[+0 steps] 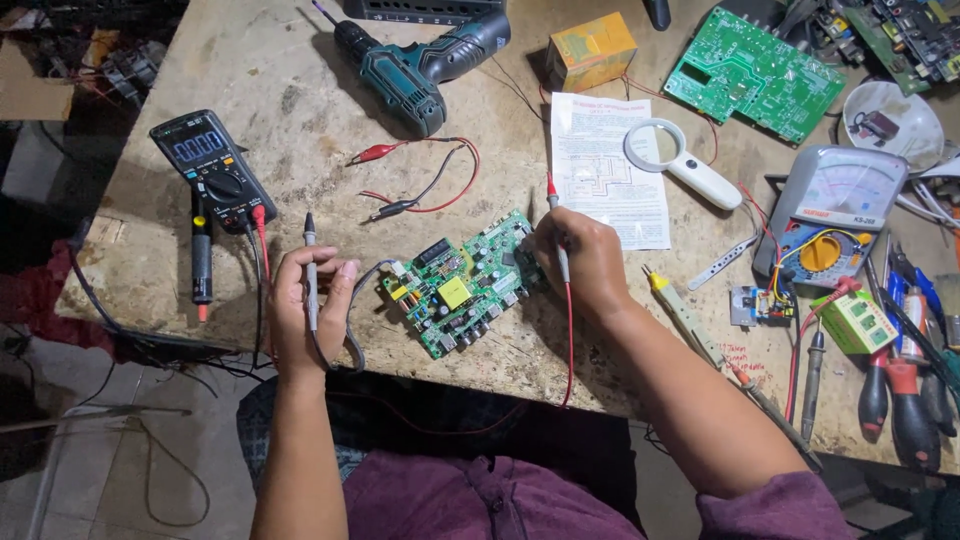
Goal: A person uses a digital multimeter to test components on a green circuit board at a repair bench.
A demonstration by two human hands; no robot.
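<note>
A small green circuit board (462, 285) lies near the bench's front edge between my hands. My left hand (300, 310) grips a black test probe (310, 262) upright, its tip pointing up, just left of the board. My right hand (585, 262) holds a red test probe (553, 205) at the board's right end; the probe's lower tip is hidden behind my fingers. Red and black leads run from both probes toward a black digital multimeter (212, 170) lying at the left of the bench.
A teal cordless drill (420, 65), a printed sheet (605, 170), a magnifying glass (680, 165), an orange box (590, 48) and a larger green board (755, 72) lie behind. At the right are an analogue meter (830, 210), screwdrivers (900, 400) and tweezers (722, 262). Clip leads (420, 180) lie mid-bench.
</note>
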